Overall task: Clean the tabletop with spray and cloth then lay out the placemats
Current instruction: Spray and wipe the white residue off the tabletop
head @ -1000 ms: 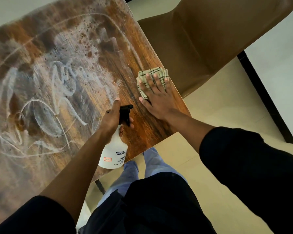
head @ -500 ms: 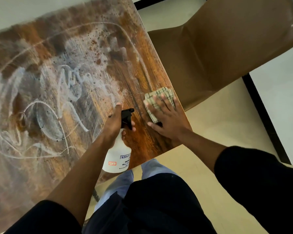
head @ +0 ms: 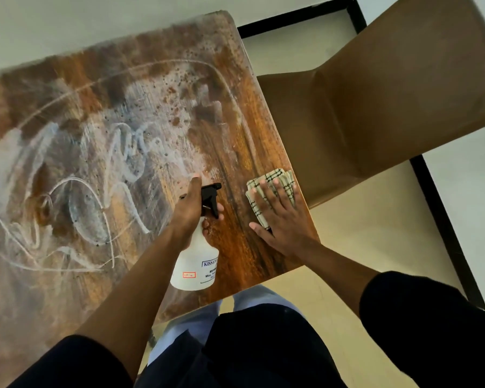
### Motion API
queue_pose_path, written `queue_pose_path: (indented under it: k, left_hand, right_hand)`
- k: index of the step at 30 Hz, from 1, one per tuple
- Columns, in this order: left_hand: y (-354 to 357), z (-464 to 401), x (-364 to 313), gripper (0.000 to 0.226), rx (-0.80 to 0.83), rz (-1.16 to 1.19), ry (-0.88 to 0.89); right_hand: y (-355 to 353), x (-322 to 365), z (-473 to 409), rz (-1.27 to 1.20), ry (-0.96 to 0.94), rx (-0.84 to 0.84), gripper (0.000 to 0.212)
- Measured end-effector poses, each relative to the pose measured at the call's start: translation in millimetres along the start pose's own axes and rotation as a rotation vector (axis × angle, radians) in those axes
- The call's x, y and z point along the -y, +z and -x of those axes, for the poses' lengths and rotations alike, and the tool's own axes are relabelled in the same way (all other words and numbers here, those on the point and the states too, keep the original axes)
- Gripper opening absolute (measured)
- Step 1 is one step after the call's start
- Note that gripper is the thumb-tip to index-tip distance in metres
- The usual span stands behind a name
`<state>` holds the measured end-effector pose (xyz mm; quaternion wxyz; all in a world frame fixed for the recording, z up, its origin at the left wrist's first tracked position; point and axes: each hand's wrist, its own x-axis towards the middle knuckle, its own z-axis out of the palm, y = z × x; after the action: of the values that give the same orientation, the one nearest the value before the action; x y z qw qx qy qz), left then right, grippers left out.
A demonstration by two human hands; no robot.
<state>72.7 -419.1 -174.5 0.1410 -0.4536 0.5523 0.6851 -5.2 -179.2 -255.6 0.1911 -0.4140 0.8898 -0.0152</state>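
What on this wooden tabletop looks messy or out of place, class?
White smears and looping streaks, with dark specks, cover the left and middle of the tabletop. The strip by the checked cloth looks cleaner. Nothing looks spilled over or broken.

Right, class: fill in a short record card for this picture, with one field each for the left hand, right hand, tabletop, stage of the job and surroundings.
left hand: holds the spray bottle by its black trigger head, above the tabletop
right hand: fingers spread flat, pressing the checked cloth
tabletop: wooden, covered in whitish smears and droplets
stage: still cleaning; no placemats in view
surroundings: brown chair beside the table
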Motion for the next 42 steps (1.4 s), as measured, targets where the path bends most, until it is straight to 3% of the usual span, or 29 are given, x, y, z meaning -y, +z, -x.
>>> queue_pose_path:
  k: [7, 13, 16, 19, 24, 29, 35, 42]
  left_hand:
    - [-2.7, 2.0, 1.7, 0.063, 0.002, -0.018, 0.034]
    - [-9.1, -3.2, -0.9, 0.063, 0.027, -0.012, 0.030]
    - [-15.5, -7.7, 0.4, 0.064, 0.037, -0.006, 0.028]
    - [-21.4, -9.5, 1.9, 0.064, 0.045, -0.007, 0.014]
    - [-25.3, -7.4, -1.9, 0.065, 0.058, -0.019, 0.016]
    - [-29.0, -6.6, -3.5, 0.064, 0.070, -0.004, 0.036]
    - [-32.5, -2.2, 0.2, 0.067, 0.099, -0.028, 0.012]
    - [-32.3, 0.0, 8.8, 0.066, 0.119, -0.021, 0.026]
  right_hand:
    - [-20.8, 11.8, -84.3, -0.038, 0.175, -0.044, 0.077]
    - [-17.8, 20.8, -41.6, -0.072, 0.175, 0.020, 0.088]
    - [-18.1, 22.2, -25.8, -0.040, 0.209, 0.048, 0.083]
    - [-25.3, 40.9, -23.2, -0.039, 0.323, 0.029, 0.076]
    - [-46.5, 80.5, -31.5, -0.069, 0.493, 0.010, 0.084]
    - [-54.7, 70.5, -29.7, 0.103, 0.430, -0.028, 0.087]
    - [-26.2, 39.6, -21.3, 0.047, 0.066, 0.027, 0.073]
    - [2.8, 44.2, 11.4, -0.048, 0.156, 0.066, 0.076]
